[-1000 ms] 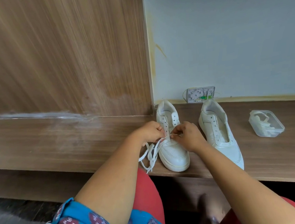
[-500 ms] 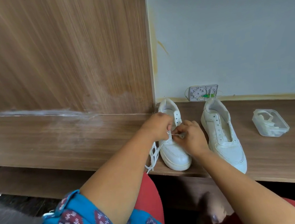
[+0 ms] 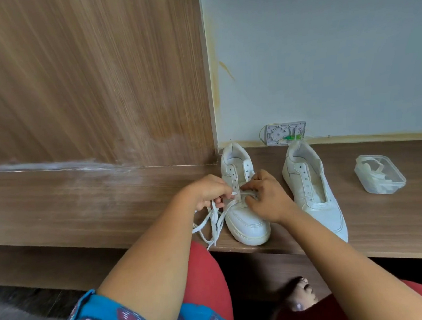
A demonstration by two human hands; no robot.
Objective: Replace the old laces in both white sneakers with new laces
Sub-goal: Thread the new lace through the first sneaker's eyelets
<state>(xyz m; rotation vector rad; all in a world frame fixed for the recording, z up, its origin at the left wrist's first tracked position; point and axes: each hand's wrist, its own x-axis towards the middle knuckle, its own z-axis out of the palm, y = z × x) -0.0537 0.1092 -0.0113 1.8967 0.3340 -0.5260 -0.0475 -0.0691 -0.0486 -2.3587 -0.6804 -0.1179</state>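
Observation:
Two white sneakers stand on a wooden ledge, toes towards me. The left sneaker [image 3: 245, 222] has a white lace [image 3: 216, 221] through its lowest eyelets, with the loose ends trailing over the ledge's front edge. My left hand [image 3: 207, 191] pinches the lace at the shoe's left side. My right hand [image 3: 265, 196] rests over the shoe's eyelet rows, fingertips on the lace crossing. The right sneaker [image 3: 310, 187] has no lace and empty eyelets.
A clear plastic box [image 3: 380, 176] holding white laces sits on the wooden ledge [image 3: 387, 226] at the right. A small wall plate [image 3: 285, 133] is behind the shoes. A wood panel [image 3: 85, 81] rises at the left. My red-clad knees lie below the ledge.
Both hands have shifted a little along the left sneaker's eyelets; my left hand has pulled the lace out to the left and down. The right sneaker and box have not moved.

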